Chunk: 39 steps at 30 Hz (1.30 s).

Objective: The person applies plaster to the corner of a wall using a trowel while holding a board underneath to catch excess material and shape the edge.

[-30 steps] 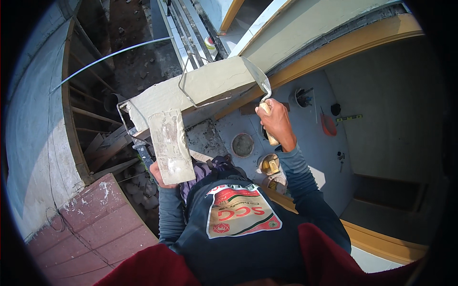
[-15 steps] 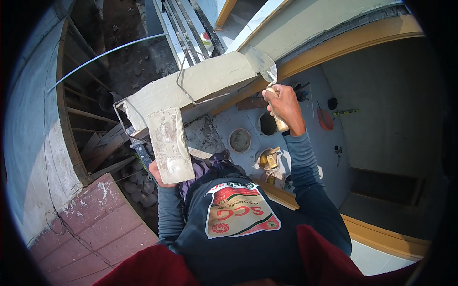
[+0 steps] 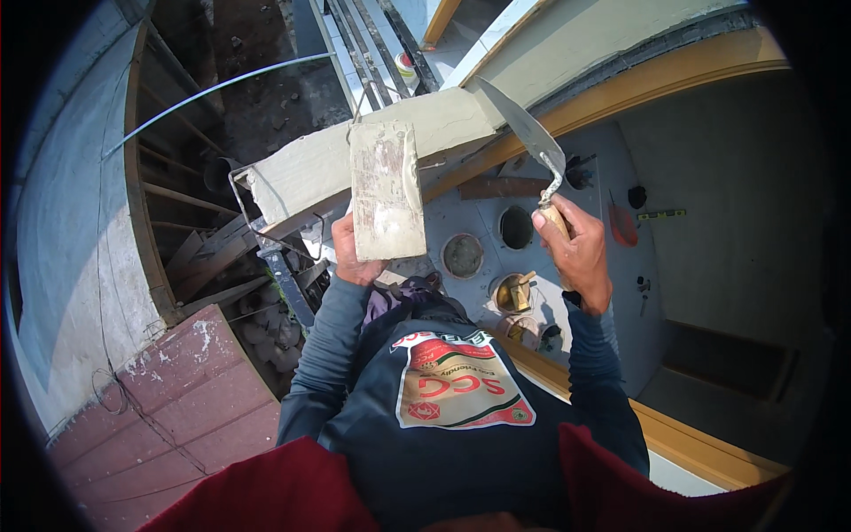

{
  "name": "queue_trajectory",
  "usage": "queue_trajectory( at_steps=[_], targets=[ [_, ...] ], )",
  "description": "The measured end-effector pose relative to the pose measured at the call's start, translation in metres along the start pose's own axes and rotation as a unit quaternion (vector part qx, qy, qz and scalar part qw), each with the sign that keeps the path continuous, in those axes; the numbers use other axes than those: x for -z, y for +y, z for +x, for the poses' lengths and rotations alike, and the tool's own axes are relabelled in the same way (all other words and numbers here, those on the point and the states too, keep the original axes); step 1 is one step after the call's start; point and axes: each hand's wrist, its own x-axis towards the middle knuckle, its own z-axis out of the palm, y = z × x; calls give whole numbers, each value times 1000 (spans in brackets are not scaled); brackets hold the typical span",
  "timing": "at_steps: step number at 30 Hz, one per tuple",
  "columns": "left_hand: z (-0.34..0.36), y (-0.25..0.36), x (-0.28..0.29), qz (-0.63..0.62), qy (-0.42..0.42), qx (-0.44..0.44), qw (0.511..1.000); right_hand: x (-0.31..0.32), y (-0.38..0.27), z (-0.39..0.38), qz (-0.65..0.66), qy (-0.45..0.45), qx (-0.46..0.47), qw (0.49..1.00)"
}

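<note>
My left hand (image 3: pixel 353 259) grips a flat rectangular mortar board (image 3: pixel 386 186) from below, most of its fingers hidden behind it. Pale mortar smears the board's face, thickest along its right edge. In my right hand (image 3: pixel 581 253) is a pointing trowel (image 3: pixel 529 130), held by its wooden handle with the blade tilted up to the far left. The blade's tip is close to the corner of a plastered wall top (image 3: pixel 301 173); I cannot tell whether they touch. The mortar board overlaps part of that wall top in view.
Bent metal clamps (image 3: pixel 270 235) hug the wall top. Below right, several buckets stand on the tiled floor, one with grey mix (image 3: pixel 463 255). A yellow spirit level (image 3: pixel 662 215) lies farther right. An orange wooden frame (image 3: pixel 656 75) runs along the right; a reddish panel (image 3: pixel 177 399) is lower left.
The mortar board has moved up and right, over the wall top. My right hand has drawn right and nearer, lifting the trowel blade from the wall corner and turning its face.
</note>
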Motion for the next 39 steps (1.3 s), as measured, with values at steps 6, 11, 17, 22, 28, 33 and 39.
queue_trajectory(
  at_steps=[6, 11, 17, 22, 28, 33, 39],
  targets=[
    [71, -21, -5, -28, 3, 2, 1000, 6, 10, -29, -232, -67, 322, 915],
    [100, -36, -2, -81, -32, 42, 995, 6, 41, -39, -216, -70, 280, 933],
    [84, -45, -3, -4, -21, 42, 999, -37, 43, 4, -153, 10, 153, 976],
    [56, -27, -5, 34, -9, 32, 999, -59, 49, 58, 97, -32, -200, 974],
    [18, -8, 5, 39, 39, 5, 998, -50, 17, 46, 60, 33, -151, 986],
    [11, -7, 0, 47, 65, -15, 997, -57, 16, 65, -18, -61, -191, 979],
    [0, -5, -4, 84, 111, -43, 989, -51, 3, 69, 50, 25, -199, 978]
  ],
)
